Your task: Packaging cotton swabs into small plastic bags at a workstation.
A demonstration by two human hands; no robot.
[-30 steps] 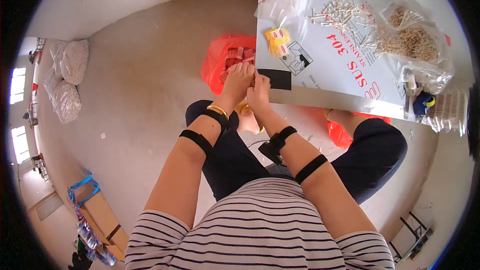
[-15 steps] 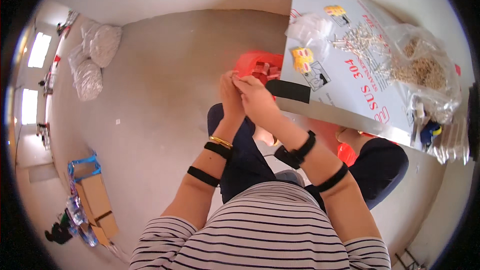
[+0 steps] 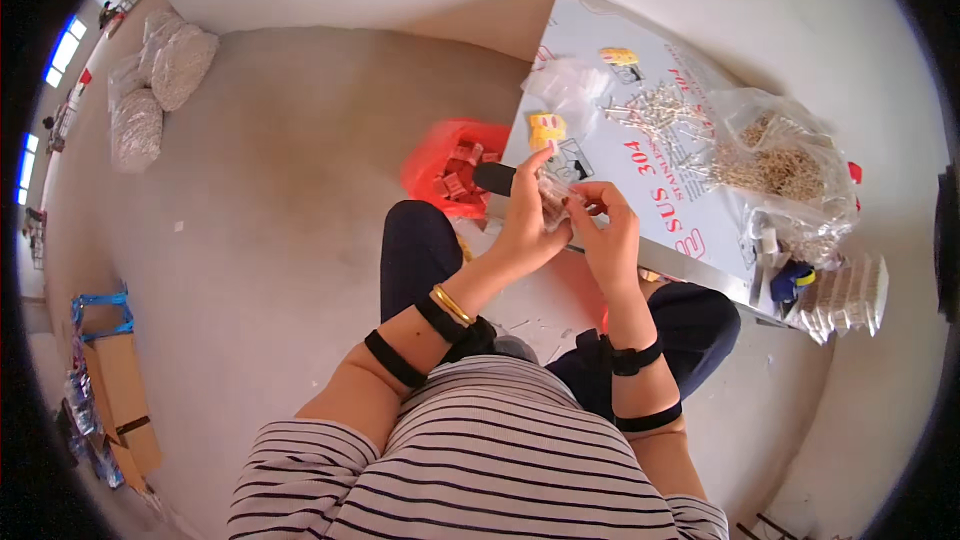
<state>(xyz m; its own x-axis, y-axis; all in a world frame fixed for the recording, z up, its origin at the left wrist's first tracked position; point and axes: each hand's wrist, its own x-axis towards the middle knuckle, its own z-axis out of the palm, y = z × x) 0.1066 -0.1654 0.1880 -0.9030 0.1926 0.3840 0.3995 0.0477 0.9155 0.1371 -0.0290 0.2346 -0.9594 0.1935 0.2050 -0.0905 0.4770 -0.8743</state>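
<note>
Left hand (image 3: pixel 528 218), right hand (image 3: pixel 610 235): moved from beyond left edge to over near-left corner, counter (image 3: pixel 608 165) | Clear packet (image 3: pixel 553 200): there, clamped between both hands' fingers | Risk: loosened pinch could drop it past near edge

Left grip (image 3: pixel 530 218), right grip (image 3: pixel 608 225) on clear packet (image 3: pixel 553 198) near table (image 3: pixel 580 25); red bag (image 3: pixel 422 166) of packs (image 3: pixel 455 183) alongside.

Small, clear, shiny plastic packet (image 3: pixel 552 202) is kinda sitting at a slant between the left hand (image 3: pixel 524 222) and right hand (image 3: pixel 610 232).
</note>
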